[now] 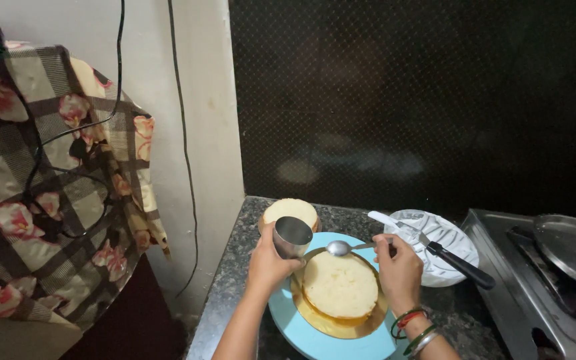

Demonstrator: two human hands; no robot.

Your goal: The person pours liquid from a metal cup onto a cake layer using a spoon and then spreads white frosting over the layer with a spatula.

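Two bare hands work over a round sponge cake layer (340, 285), pale yellow and matte, which sits on a shiny gold board (331, 323) on a smooth light-blue turntable (315, 341) near the front edge of the speckled dark stone table (235, 267). At 10 o'clock from the cake, the left hand (268, 265) is closed around one small polished steel cup (292, 237), tilted toward the cake. At 12 o'clock, one metal spoon (339, 248) hovers just above the cake's far edge, its handle pinched in the closed right hand (400, 270) at 2 o'clock; the wrist carries several red and green bangles (413, 328). Whether the spoon holds liquid is hard to make out. One second cake layer (291, 211) lies behind the cup, partly hidden by it. At 1 o'clock stands one white bowl (443, 248) smeared with cream, a black-handled knife (435, 248) resting across it. A steel stove (541, 280) is cut off at the right edge, and a checked floral cloth (48, 187) hangs at the left.
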